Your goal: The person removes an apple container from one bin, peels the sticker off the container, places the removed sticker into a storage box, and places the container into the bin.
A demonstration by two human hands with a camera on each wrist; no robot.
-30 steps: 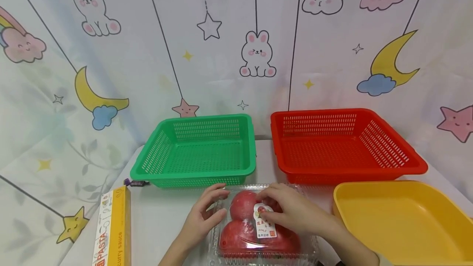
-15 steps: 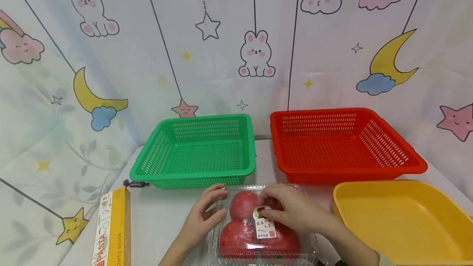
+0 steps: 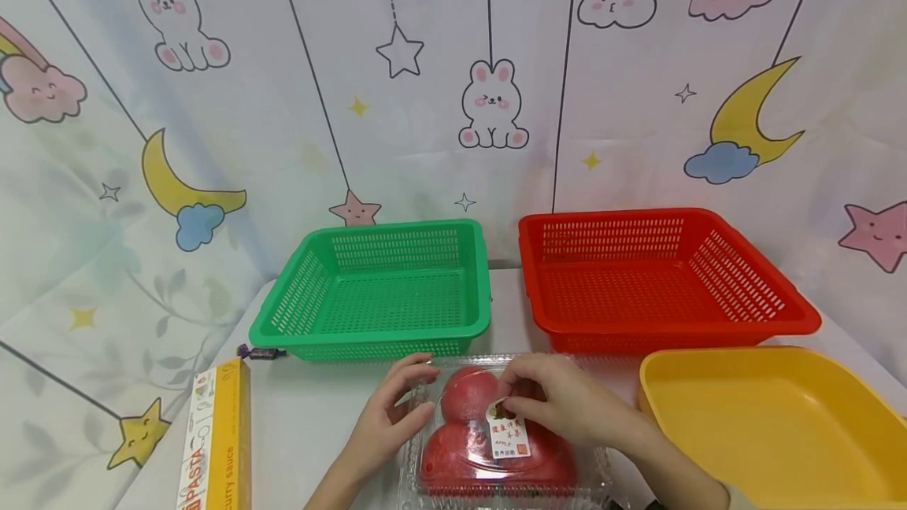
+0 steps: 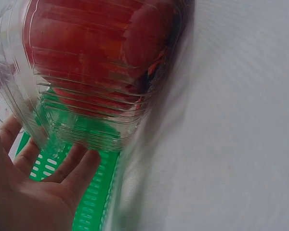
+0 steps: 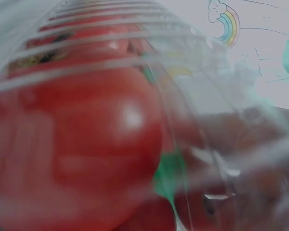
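Note:
A clear plastic clamshell box [image 3: 418,447] with several round red fruits [image 3: 453,447] inside lies at the front middle in the head view. On its lid is a white sticker [image 3: 509,439] with printed characters and the word APPLE. My right hand [image 3: 567,404] is over the lid, thumb and forefinger pinching the sticker's top edge. At the box's left side, my left hand [image 3: 386,415] touches the edge with extended, slightly bent fingers. The left wrist view shows those fingers [image 4: 82,166] against the ridged plastic wall. Plastic blurs the right wrist view, where red fruit [image 5: 86,134] fills the left.
A green basket [image 3: 368,333] and a red basket [image 3: 666,329] stand behind the box. To the right is a yellow tray [image 3: 765,408]. A pasta box [image 3: 216,439] lies at the left, with a small purple-wrapped candy [image 3: 262,352] behind it.
My right thumb and fingers have shifted slightly right and up along the sticker's top, and its printed text shows more fully. The left hand and the box have stayed in place.

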